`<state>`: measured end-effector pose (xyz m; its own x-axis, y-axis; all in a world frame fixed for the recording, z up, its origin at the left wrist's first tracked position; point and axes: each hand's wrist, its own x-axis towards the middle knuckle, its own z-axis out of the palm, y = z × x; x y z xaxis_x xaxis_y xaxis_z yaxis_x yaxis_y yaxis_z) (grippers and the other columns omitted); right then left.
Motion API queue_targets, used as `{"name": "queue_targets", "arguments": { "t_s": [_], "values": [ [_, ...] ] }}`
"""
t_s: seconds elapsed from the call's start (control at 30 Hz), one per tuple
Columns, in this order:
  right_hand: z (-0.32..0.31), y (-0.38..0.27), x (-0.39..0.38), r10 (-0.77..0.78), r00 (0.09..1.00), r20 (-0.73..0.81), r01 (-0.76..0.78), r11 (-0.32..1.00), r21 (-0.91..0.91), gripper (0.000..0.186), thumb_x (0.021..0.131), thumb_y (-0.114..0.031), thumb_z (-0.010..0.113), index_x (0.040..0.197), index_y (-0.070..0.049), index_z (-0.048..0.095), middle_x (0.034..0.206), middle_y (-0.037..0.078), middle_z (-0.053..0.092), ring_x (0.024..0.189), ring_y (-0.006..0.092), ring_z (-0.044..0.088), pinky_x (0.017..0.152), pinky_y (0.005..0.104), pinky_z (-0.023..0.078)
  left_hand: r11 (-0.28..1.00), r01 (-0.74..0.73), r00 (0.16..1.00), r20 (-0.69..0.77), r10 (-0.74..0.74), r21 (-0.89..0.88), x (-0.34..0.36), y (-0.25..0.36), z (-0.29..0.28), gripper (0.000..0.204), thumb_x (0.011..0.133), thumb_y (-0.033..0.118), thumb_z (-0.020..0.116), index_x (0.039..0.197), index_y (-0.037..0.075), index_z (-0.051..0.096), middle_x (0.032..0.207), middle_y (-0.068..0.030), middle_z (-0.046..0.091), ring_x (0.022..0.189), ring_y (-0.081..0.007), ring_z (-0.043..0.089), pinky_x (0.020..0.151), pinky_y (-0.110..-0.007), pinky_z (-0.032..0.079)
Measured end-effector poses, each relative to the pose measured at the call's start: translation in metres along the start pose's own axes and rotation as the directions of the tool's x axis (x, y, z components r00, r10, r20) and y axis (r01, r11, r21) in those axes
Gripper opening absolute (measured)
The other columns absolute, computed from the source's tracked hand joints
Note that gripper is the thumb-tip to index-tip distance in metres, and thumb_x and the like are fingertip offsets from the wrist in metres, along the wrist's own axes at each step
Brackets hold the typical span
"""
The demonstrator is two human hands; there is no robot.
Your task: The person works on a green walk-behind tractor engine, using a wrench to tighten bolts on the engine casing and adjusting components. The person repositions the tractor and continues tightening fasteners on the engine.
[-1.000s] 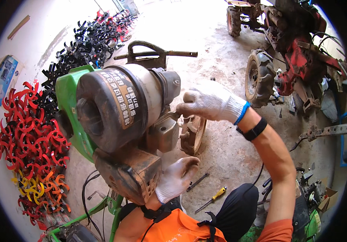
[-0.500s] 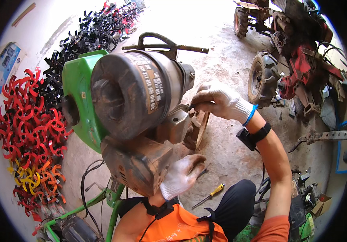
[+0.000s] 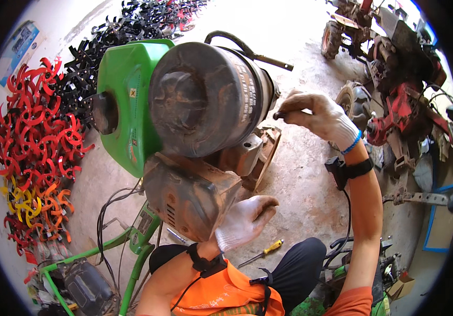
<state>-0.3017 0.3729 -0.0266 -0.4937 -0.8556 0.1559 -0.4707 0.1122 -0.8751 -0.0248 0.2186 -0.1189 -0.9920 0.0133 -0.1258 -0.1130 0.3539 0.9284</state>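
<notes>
Engine (image 3: 195, 131) | right hand (image 3: 318, 113) withdrawn, pinching dark piece (image 3: 278, 115) | left hand (image 3: 244, 224) loosely curled, empty

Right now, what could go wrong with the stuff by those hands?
The small dark piece pinched at the fingertips of the right hand could slip and drop to the floor. The yellow-handled screwdriver lying near the bent knee might get kicked or stepped on. The left hand, right by the dirty cover, could perhaps bump its edge, though it's gloved.
</notes>
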Motion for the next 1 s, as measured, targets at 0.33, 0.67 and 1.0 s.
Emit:
{"name": "queue_targets", "arguments": {
  "t_s": [0.33, 0.67, 1.0],
  "values": [
    [0.097, -0.013, -0.058, -0.090, 0.956, -0.279, 0.078, 0.995, -0.056, 0.033, 0.103, 0.004, 0.072, 0.135, -0.005, 0.077, 0.119, 0.008, 0.077, 0.106, 0.0173, 0.073, 0.095, 0.0327, 0.060, 0.949, -0.009, 0.994, -0.108, -0.026, -0.314, 0.007, 0.004, 0.014, 0.032, 0.113, 0.018, 0.068, 0.136, -0.004, 0.067, 0.109, -0.0079, 0.077, 0.100, -0.0089, 0.069, 0.093, -0.028, 0.058],
    [0.078, -0.010, -0.010, 0.150, 0.983, -0.104, -0.135, 0.981, 0.142, 0.029, 0.103, -0.004, 0.077, 0.132, 0.000, 0.078, 0.118, 0.009, 0.083, 0.110, 0.0153, 0.076, 0.096, 0.0321, 0.061, 0.983, -0.059, 0.996, -0.081, 0.046, -0.171, 0.003, 0.009, 0.016, 0.030, 0.111, 0.021, 0.067, 0.131, -0.002, 0.070, 0.114, -0.0219, 0.079, 0.103, -0.0222, 0.077, 0.092, -0.034, 0.059],
    [0.088, -0.022, -0.004, 0.235, 0.955, -0.180, -0.193, 0.955, 0.224, 0.024, 0.098, -0.005, 0.084, 0.122, 0.001, 0.082, 0.112, 0.007, 0.085, 0.105, 0.0111, 0.074, 0.096, 0.0317, 0.061, 0.958, -0.106, 0.989, -0.124, 0.075, -0.268, 0.004, 0.014, 0.007, 0.029, 0.110, 0.021, 0.070, 0.128, -0.002, 0.073, 0.113, -0.0182, 0.078, 0.102, -0.0208, 0.075, 0.092, -0.036, 0.059]
  ]
}}
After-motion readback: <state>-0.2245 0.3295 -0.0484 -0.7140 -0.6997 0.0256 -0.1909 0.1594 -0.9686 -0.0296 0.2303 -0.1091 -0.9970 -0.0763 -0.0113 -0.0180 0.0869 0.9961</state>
